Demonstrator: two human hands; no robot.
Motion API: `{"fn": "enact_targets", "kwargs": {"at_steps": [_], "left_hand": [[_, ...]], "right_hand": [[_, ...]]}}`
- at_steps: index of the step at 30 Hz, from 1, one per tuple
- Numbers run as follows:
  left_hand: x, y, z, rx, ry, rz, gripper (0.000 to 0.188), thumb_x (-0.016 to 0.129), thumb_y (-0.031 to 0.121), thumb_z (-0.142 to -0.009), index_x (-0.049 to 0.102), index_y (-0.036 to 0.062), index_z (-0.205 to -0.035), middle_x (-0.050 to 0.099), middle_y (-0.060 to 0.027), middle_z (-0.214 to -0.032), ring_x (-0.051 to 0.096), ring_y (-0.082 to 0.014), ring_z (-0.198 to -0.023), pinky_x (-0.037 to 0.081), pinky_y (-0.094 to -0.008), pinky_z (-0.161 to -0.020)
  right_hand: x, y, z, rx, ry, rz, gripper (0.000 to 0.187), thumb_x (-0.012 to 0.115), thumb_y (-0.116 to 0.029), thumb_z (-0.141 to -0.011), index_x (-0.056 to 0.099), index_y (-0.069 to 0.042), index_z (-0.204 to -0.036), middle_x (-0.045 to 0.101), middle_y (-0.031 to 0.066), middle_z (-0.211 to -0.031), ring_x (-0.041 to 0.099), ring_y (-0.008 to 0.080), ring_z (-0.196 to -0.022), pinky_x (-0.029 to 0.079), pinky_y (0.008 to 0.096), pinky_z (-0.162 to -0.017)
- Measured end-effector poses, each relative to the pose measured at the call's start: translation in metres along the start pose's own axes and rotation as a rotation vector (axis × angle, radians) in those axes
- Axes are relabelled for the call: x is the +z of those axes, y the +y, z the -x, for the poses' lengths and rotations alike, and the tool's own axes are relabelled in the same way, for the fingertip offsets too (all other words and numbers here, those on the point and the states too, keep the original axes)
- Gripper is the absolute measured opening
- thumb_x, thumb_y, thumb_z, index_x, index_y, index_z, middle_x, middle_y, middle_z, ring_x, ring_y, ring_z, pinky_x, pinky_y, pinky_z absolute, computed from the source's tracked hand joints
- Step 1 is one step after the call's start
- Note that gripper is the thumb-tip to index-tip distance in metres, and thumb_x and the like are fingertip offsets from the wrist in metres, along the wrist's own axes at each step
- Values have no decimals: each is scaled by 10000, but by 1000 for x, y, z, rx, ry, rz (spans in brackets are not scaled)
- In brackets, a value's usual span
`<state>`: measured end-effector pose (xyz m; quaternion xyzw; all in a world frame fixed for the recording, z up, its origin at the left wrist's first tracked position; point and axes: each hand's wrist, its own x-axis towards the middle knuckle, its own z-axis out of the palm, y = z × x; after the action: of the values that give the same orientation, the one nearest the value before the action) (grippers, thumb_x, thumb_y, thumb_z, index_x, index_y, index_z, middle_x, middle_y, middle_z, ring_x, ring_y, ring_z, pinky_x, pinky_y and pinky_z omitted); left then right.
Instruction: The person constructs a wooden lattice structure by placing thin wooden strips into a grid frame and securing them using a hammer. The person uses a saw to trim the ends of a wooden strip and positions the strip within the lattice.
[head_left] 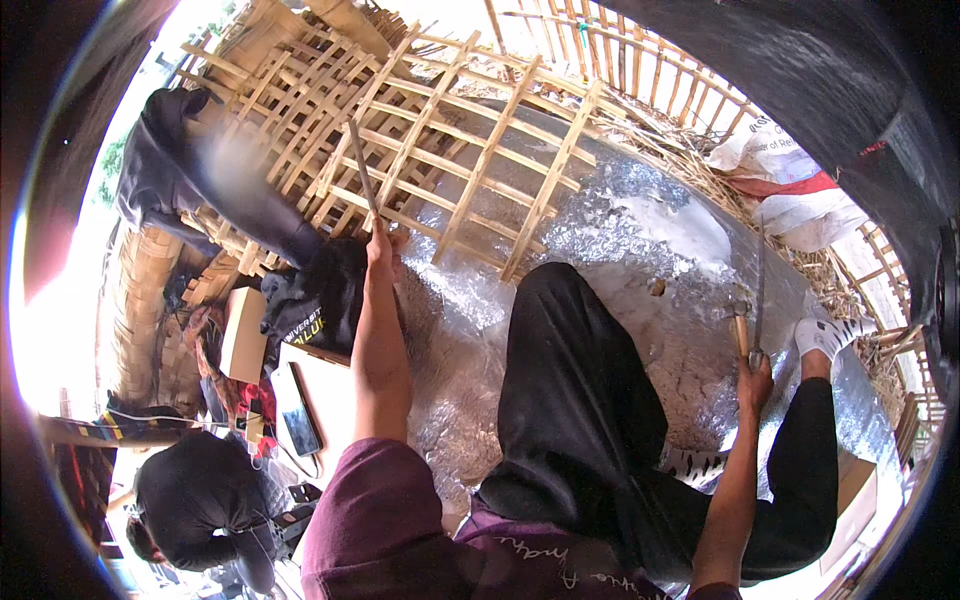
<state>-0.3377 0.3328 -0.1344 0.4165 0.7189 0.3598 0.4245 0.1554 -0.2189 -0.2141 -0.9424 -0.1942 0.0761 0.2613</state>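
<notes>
My left hand (380, 245) is raised in front of me, closed around the lower end of a narrow grey-brown stick (361, 165). The stick points up and away, passing in front of a bamboo lattice (480, 150) of crossed slats. Low on the right, my right hand (757, 380) grips a hammer (741, 330) with a wooden handle, its head up. Beside the hammer, a long thin grey rod or blade (760, 270) rises from the same hand; its exact kind is unclear. Both hands are apart from the lattice slats nearest me.
I sit on a shiny silver sheet (450, 400). A phone (298, 410) lies on a box at left, near a black bag (320, 290). One person in dark clothes (170, 160) bends at far left; another (205, 495) is lower left. White sacks (800, 190) lie far right.
</notes>
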Motion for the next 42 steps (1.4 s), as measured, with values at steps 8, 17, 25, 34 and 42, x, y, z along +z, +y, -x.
{"fn": "enact_targets", "kwargs": {"at_steps": [8,17,25,34,42], "left_hand": [[90,101,163,514,-158,-598,683,502,624,-866,662,-25,-724,514,-162,-518,488,-275,-509,392,-466,-556],[205,94,315,1115,-438,-836,681,495,666,-836,700,28,-711,616,-214,-629,632,-425,-673,484,-487,-645],[212,67,332,1241,-478,-916,618,558,645,-810,716,54,-719,640,-185,-634,641,-394,-649,496,-477,-621],[294,32,367,1252,-786,-1093,708,476,717,-803,717,59,-699,642,-207,-632,649,-390,-598,525,-457,-574],[373,-19,390,1307,-787,-1131,771,421,751,-805,714,41,-742,653,-218,-682,669,-369,-672,531,-480,-608]], "right_hand": [[6,14,-13,125,79,-20,487,728,-372,-738,612,-32,-1067,677,194,-868,659,347,-805,513,426,-712],[-9,18,-1,-182,365,133,357,762,-213,-622,635,-86,-931,609,135,-985,546,323,-1004,414,452,-820],[-19,18,-20,-61,122,-37,338,744,-253,-670,602,-41,-892,625,134,-825,622,317,-786,469,414,-707],[12,6,-19,215,75,-405,410,760,-295,-688,598,-11,-934,654,202,-862,632,379,-858,480,450,-740],[-59,5,16,616,310,-835,181,691,-153,-815,552,-51,-868,563,36,-688,533,140,-544,407,298,-461]]}}
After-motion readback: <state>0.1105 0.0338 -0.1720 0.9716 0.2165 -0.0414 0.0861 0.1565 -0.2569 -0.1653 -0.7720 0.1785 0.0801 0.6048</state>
